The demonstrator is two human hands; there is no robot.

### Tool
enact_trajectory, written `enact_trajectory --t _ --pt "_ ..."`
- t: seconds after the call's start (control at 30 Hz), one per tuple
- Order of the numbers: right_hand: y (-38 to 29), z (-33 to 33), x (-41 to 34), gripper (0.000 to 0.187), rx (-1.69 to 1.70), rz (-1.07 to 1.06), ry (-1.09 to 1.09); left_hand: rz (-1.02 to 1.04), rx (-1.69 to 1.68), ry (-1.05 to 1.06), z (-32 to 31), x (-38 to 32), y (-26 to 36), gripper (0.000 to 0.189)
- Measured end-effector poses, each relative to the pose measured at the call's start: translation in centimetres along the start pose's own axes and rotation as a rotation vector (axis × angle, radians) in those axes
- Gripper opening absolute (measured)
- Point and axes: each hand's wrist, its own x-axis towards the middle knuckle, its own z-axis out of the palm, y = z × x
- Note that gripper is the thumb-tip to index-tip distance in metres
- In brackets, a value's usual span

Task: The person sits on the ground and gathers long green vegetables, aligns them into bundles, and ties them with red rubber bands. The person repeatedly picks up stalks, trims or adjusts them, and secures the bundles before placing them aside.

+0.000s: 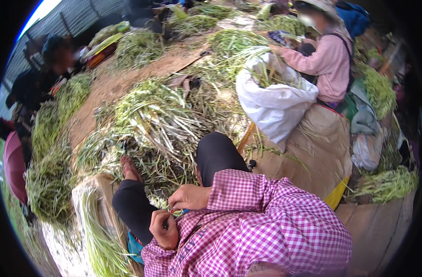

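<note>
My left hand (164,229) is curled in front of my checked shirt, its fingers bent round into a loop. Just above and to the right, my right hand (191,197) has thumb and fingers pinched together at a small red thing (172,210). The fingertips of both hands nearly meet there; whether the left fingers also grip it cannot be told. Beyond my knees lies a heap of pale-stemmed green stalks (159,117). A bundle of long thin green stalks (100,235) rests on a pale sack (77,194) at my left.
A white woven sack (277,100) with stalks inside stands ahead to the right, beside a seated person (327,59). A brown sheet (311,149) lies at my right. More stalk heaps (51,187) line the left. Another person (41,76) sits far left, near a pink umbrella (15,168).
</note>
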Motion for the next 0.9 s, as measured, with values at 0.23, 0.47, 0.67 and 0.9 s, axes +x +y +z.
enact_trajectory --t 0.23,0.47,0.67,0.9 --pt "-0.1 0.1 -1.6 0.014 -0.195 -0.042 0.158 -0.271 -0.468 -0.132 0.6 0.1 0.2 0.017" --pt "0.2 1.1 -1.9 0.013 -0.36 -0.159 0.246 -0.524 -0.599 -0.051 0.8 -0.1 0.0 0.011" --pt "0.0 1.6 -1.5 0.009 -0.632 -0.306 0.286 -0.634 -0.648 -0.061 0.1 0.0 -0.3 0.009" --pt "-1.8 0.3 -0.6 0.006 -0.743 -0.326 0.173 -0.659 -0.727 -0.065 -0.4 1.5 1.5 0.014"
